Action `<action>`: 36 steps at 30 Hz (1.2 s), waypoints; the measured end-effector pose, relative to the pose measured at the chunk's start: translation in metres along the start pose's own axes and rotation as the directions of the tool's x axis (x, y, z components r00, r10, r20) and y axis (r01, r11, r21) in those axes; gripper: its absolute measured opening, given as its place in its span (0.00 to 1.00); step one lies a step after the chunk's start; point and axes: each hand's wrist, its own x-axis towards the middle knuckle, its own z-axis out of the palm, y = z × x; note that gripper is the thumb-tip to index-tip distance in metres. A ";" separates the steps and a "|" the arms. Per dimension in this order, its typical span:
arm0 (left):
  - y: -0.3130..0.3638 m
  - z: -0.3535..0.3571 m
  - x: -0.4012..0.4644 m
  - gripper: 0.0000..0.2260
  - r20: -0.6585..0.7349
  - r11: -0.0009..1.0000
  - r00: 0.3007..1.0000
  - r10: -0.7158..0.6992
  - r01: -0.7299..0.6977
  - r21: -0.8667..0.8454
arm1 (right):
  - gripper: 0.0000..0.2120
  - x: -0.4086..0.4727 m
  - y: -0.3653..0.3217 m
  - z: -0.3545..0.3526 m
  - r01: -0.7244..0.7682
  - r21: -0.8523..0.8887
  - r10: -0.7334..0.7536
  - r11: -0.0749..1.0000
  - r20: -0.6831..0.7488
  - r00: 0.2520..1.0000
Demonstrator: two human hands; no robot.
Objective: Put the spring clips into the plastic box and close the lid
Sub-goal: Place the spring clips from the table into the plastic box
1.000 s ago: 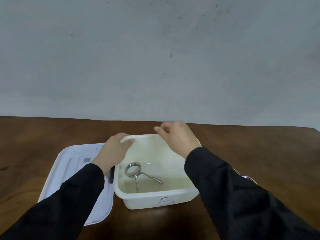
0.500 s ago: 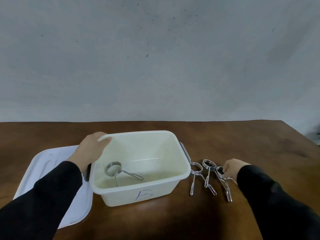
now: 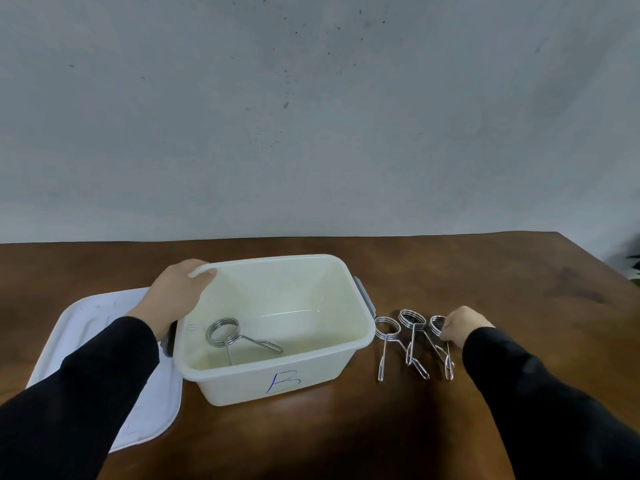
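My left hand [image 3: 175,297] grips the rim of the open cream plastic box [image 3: 277,370], one coiled steel spring clip [image 3: 228,334] inside. My right hand [image 3: 462,326] pinches the rightmost clip [image 3: 442,337] of three on the brown wooden table [image 3: 519,271]; white lid [image 3: 86,320] lies left.

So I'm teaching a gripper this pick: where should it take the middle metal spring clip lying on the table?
By the round coil at the far end of the middle metal spring clip, from above. It stands proud, while the thin legs lie flat and cross the neighbouring clips.
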 end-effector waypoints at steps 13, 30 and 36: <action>0.002 -0.001 -0.003 0.12 -0.008 0.999 1.000 -0.003 0.003 -0.049 | 0.05 -0.086 -0.045 -0.099 0.357 0.276 -0.244 0.892 -0.371 0.896; -0.002 -0.006 -0.005 0.18 0.028 0.995 0.999 0.038 -0.035 -0.097 | 0.09 -0.190 -0.327 0.020 0.770 -0.047 -0.768 0.636 0.053 0.638; -0.006 -0.003 -0.001 0.19 0.059 0.996 0.998 0.011 -0.006 -0.091 | 0.20 -0.180 -0.341 0.039 0.718 -0.121 -0.706 0.685 0.131 0.696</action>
